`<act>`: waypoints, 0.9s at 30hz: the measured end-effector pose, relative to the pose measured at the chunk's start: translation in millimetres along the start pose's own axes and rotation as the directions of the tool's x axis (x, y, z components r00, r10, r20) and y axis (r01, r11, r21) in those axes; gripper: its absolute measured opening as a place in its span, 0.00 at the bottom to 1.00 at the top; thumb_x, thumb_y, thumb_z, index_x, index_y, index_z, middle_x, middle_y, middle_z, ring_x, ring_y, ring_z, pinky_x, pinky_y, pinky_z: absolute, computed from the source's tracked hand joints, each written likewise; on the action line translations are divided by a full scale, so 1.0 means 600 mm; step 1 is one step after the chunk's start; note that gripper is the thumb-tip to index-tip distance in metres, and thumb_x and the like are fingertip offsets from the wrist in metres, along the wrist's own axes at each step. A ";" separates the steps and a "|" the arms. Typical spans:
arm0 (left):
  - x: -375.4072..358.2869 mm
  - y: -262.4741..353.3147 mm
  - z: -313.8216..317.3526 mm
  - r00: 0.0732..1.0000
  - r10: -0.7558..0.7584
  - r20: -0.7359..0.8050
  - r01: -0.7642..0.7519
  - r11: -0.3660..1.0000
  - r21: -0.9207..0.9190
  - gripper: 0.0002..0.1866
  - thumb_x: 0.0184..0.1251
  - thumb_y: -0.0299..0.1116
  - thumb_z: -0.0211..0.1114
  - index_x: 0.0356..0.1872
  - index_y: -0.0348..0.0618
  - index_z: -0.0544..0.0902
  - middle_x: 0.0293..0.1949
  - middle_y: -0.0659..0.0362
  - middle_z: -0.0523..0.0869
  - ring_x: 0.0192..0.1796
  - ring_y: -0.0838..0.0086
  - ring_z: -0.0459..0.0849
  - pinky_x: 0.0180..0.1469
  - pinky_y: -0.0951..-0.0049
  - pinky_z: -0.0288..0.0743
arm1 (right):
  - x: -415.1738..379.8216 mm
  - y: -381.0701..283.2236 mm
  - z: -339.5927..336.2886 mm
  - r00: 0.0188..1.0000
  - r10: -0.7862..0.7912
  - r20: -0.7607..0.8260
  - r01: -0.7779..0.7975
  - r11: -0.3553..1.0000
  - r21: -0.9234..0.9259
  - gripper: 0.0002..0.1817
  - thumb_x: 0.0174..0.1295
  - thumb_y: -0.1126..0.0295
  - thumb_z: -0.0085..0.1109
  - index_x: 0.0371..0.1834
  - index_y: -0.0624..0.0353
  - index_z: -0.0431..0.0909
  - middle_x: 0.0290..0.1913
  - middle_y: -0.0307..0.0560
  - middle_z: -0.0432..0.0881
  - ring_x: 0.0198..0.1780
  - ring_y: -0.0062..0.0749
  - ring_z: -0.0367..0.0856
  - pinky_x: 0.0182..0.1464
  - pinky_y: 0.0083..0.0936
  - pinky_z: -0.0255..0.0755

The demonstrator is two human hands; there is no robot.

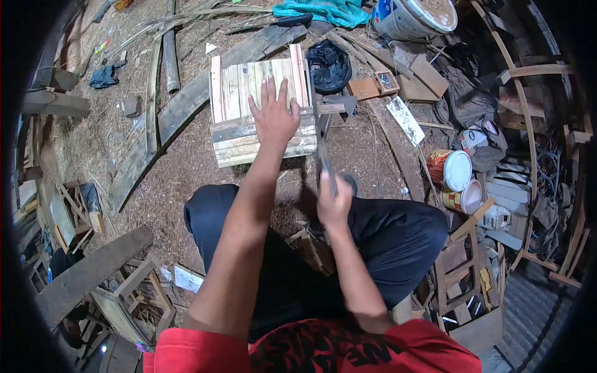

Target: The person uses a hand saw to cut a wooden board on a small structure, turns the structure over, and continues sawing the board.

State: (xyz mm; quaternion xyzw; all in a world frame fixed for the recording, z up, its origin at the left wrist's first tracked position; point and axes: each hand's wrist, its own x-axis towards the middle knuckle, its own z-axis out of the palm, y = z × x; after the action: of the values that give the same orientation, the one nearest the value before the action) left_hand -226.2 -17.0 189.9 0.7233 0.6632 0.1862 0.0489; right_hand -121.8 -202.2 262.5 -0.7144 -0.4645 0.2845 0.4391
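Our left hand (272, 117) lies flat on the slatted crate (258, 105); our right hand (333, 202) grips a hammer (323, 140) at 3 o'clock; nailing looks unfinished.

One crate (260, 112) (two paint cans (450, 168) (463, 198))

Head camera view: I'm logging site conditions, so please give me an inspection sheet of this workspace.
Surface: bare ground covered in sawdust and wood shavings.
Job's things: slatted wooden crate lying on the ground; hammer with its head at the crate's right edge.
Clutter: curved planks, black bag, paint cans, white bucket, teal cloth, small wooden frames.
Grips: left hand flat on the crate, fingers spread; right hand closed around the hammer handle.
Cables: nothing seen.
Surroundings: stacked timber and bent wooden ribs at right; the person crouches in dark trousers.
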 end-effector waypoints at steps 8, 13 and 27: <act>0.006 -0.003 -0.002 1.000 -0.007 -0.009 0.007 1.000 -0.006 0.31 0.71 0.46 0.52 0.75 0.54 0.66 0.78 0.52 0.61 0.80 0.58 0.56 0.77 0.37 0.43 | -0.065 0.013 -0.025 0.981 0.192 0.040 -0.196 0.956 0.217 0.22 0.74 0.62 0.54 0.21 0.63 0.68 0.16 0.38 0.64 0.20 0.22 0.67 0.23 0.31 0.57; 0.003 0.000 -0.001 1.000 -0.002 0.001 0.002 1.000 -0.001 0.31 0.70 0.46 0.53 0.75 0.55 0.67 0.78 0.52 0.62 0.80 0.58 0.57 0.77 0.37 0.43 | 0.065 0.005 0.026 1.000 -0.013 -0.025 0.014 1.000 0.027 0.20 0.71 0.59 0.56 0.28 0.66 0.78 0.20 0.57 0.74 0.23 0.37 0.74 0.30 0.37 0.67; 0.022 -0.008 -0.007 0.999 0.026 0.035 -0.024 0.999 -0.034 0.32 0.69 0.46 0.54 0.75 0.58 0.66 0.79 0.53 0.61 0.81 0.62 0.56 0.78 0.39 0.42 | 0.098 -0.028 0.015 0.986 0.162 0.048 -0.169 0.918 0.359 0.18 0.70 0.61 0.63 0.24 0.57 0.72 0.21 0.30 0.72 0.25 0.13 0.67 0.28 0.20 0.61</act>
State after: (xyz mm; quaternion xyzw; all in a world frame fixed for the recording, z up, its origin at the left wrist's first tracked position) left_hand -231.2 -4.2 195.0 0.7338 0.6498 0.1853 0.0705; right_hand -112.1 -142.0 273.7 -0.6555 -0.3458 0.4073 0.5337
